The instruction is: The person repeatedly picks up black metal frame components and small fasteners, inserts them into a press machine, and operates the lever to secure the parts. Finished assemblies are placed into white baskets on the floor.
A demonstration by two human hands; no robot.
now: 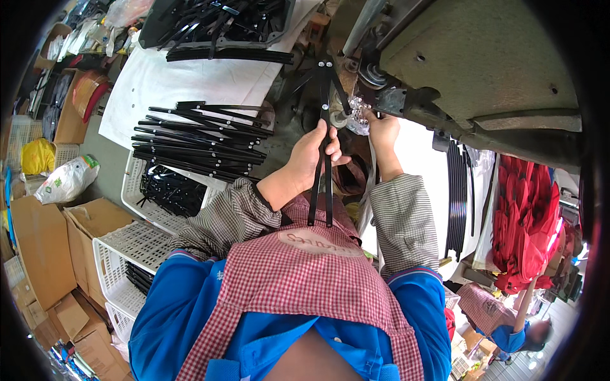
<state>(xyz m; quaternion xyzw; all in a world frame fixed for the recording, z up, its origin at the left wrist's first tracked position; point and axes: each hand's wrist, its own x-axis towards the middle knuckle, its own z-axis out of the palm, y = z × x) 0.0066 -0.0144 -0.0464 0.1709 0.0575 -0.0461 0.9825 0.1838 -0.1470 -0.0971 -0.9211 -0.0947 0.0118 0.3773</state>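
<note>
My left hand (312, 155) grips a linkage of flat black strips (329, 176) joined by shiny rivets; two long strips hang down over the checked apron. Its top end lies beside a metal machine (374, 71). My right hand (382, 133) reaches to a small heap of shiny rivets (357, 112) in clear plastic, under the machine's edge. The fingertips are partly hidden among the rivets, so what they hold is unclear. Left of my hands, a stack of riveted black strips (200, 140) lies on a white-covered table (138, 81).
A dark tray (286, 28) of black strips stands at the table's back. White plastic baskets (128, 247) and cardboard boxes (40, 243) are at the left. Long black strips (456, 200) and red fabric items (524, 224) are at the right, with another person (510, 328) beyond. The machine overhangs at upper right.
</note>
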